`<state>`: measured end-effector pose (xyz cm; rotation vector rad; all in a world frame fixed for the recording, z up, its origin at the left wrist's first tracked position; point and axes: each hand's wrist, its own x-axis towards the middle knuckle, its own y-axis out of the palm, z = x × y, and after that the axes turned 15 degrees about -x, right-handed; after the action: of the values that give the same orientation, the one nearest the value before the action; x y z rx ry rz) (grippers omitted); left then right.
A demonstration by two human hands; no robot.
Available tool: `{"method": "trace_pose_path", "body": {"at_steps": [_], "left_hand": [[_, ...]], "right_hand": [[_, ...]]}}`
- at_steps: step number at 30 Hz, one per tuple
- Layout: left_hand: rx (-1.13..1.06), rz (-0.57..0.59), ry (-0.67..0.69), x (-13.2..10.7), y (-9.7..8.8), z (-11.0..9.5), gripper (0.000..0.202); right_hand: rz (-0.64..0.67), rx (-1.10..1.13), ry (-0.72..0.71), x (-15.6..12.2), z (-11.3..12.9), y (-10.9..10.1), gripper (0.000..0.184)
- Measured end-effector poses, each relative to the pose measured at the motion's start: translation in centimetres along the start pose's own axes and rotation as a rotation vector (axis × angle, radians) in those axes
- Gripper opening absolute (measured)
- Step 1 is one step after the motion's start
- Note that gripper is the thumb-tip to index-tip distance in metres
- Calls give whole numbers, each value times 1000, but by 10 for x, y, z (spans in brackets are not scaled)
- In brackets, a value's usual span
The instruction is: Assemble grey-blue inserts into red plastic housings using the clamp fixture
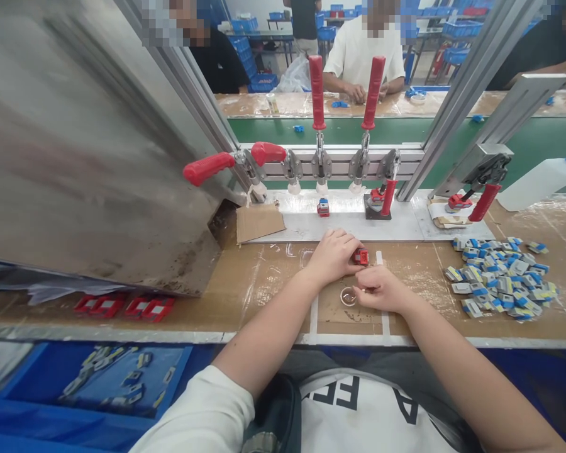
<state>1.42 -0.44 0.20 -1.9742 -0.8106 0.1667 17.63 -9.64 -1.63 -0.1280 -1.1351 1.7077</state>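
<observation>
My left hand (332, 253) rests on the brown bench with its fingers closed on a small red part (360, 256). Just below it, my right hand (381, 289) is curled in a pinch over a small clear round dish (348, 296); what it pinches is too small to name. Beyond both hands lies a white fixture plate (344, 225) with a red-and-blue part (323, 207) standing on it under a row of red-handled toggle clamps (317, 94).
A pile of grey, blue and yellow small parts (500, 277) lies at the right. Red parts (122, 307) sit at the left under a large metal chute (89, 145). A blue bin (113, 380) holds more parts. Other people work across the green conveyor (405, 132).
</observation>
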Motion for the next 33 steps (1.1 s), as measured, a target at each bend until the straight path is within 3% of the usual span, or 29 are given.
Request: {"method": "trace_pose_path", "body": {"at_steps": [3, 5, 10, 11, 15, 17, 21, 25, 28, 33], "left_hand": [[1, 2, 19, 0, 0, 1, 33], [-2, 5, 21, 0, 0, 1, 33], [-19, 10, 12, 0, -1, 1, 33], [-21, 13, 11, 0, -1, 1, 32], [-20, 20, 12, 1, -1, 1, 33], [-21, 17, 18, 1, -1, 1, 34], [-9, 1, 31, 0, -1, 1, 32], [3, 12, 32, 0, -1, 3, 33], [3, 15, 32, 0, -1, 3, 33], [-10, 0, 41, 0, -2, 1, 33]], "right_hand": [[-9, 23, 12, 0, -1, 0, 42], [-85, 57, 76, -1, -4, -3, 41], [-506, 13, 433, -4, -14, -13, 45], [-495, 11, 422, -4, -14, -13, 45], [-161, 61, 114, -3, -6, -10, 44], [-61, 40, 23, -2, -1, -5, 45], [8, -3, -47, 1, 1, 3, 45], [-3, 23, -58, 1, -1, 4, 44], [-128, 57, 37, -1, -5, -1, 44], [-619, 82, 537, -2, -17, -7, 45]]}}
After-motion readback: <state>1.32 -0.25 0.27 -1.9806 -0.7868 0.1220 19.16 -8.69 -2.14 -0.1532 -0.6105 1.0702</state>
